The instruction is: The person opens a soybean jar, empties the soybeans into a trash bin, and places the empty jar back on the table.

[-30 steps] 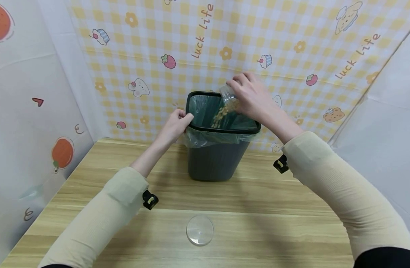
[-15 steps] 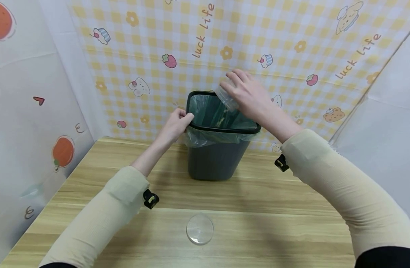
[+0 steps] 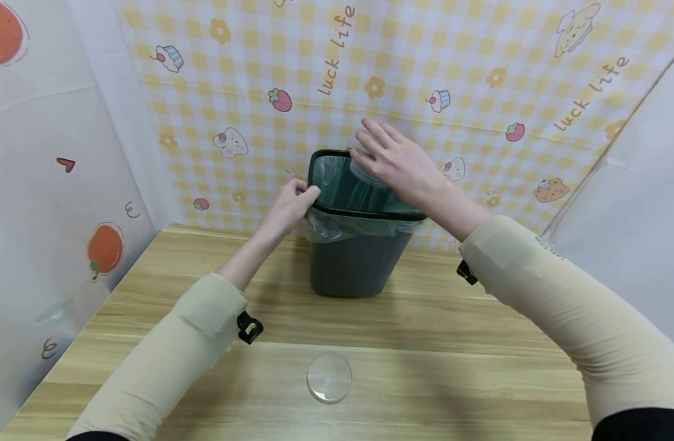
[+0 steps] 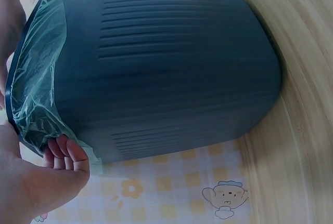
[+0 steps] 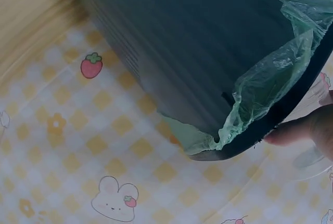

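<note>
- The grey waste bin (image 3: pixel 354 257) stands on the wooden table (image 3: pixel 436 380), close against the yellow checked backdrop (image 3: pixel 480 73); a green liner bag (image 3: pixel 328 223) is folded over its black rim.
- Above the bin's mouth, the right hand (image 3: pixel 403 162) holds a clear plastic jar (image 3: pixel 364 171) tipped downward, fingers spread loosely round it. With so light a hold, the jar could slip into the bin.
- At the bin's left rim, the left hand (image 3: pixel 289 205) pinches rim and liner together. Should that pinch loosen, the light bin might shift or the liner sag inward.
- In front of the bin, nearer the person, a clear round lid (image 3: pixel 329 378) lies flat on the table.
</note>
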`<control>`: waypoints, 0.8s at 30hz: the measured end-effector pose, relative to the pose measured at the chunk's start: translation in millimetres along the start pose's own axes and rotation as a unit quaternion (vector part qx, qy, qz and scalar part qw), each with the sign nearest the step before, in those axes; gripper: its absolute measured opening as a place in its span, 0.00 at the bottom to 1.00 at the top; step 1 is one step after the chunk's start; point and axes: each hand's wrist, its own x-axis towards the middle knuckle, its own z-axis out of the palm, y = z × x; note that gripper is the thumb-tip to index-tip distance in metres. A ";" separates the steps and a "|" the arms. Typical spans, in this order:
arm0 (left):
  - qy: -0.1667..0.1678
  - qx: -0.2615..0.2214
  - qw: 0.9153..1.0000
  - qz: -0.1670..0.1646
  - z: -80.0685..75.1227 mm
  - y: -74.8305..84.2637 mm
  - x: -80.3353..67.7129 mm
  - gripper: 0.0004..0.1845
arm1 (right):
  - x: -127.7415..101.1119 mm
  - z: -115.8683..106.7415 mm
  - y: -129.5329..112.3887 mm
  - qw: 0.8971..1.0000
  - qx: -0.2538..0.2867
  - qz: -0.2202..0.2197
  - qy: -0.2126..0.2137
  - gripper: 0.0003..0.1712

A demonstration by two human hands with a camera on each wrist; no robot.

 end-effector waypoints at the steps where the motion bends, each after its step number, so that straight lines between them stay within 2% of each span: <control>1: 0.000 0.003 1.000 -0.001 0.0 0.0 0.0 0.16 | -0.5 0.0 -0.7 1.000 0.004 0.003 0.005 0.36; 4: -0.001 0.005 1.000 -0.001 0.3 -0.1 -0.1 0.16 | -3.1 -0.2 -2.1 0.998 0.045 0.031 0.032 0.36; 6: -0.001 0.007 1.000 -0.001 0.4 -0.2 -0.2 0.15 | -5.3 0.0 -2.3 0.992 0.093 0.065 0.063 0.35; 9: 0.001 0.004 1.000 -0.001 0.4 -0.4 -0.5 0.15 | -9.4 -0.5 -1.8 0.973 0.165 0.129 0.095 0.38; 11: 0.003 0.005 1.000 -0.003 0.3 -0.6 -0.6 0.16 | -12.4 -2.2 -0.9 0.954 0.218 0.180 0.095 0.42; 12: 0.004 0.005 1.000 -0.003 0.4 -0.8 -0.5 0.16 | -14.2 -3.1 -0.1 0.942 0.246 0.209 0.087 0.45; 14: 0.003 0.005 1.000 -0.004 0.7 -0.8 -0.1 0.17 | -18.3 -5.8 2.0 0.911 0.307 0.266 0.071 0.51; 17: 0.002 0.005 1.000 -0.003 1.3 -0.7 0.4 0.17 | -26.4 -10.6 6.2 0.854 0.392 0.339 0.046 0.55; 21: 0.004 -0.001 1.000 -0.002 1.6 -0.5 0.1 0.16 | -38.9 -19.0 10.8 0.779 0.493 0.386 0.035 0.54; 24: 0.005 -0.007 1.000 -0.004 1.1 -0.6 -0.2 0.16 | -48.1 -26.3 12.2 0.722 0.560 0.404 0.033 0.51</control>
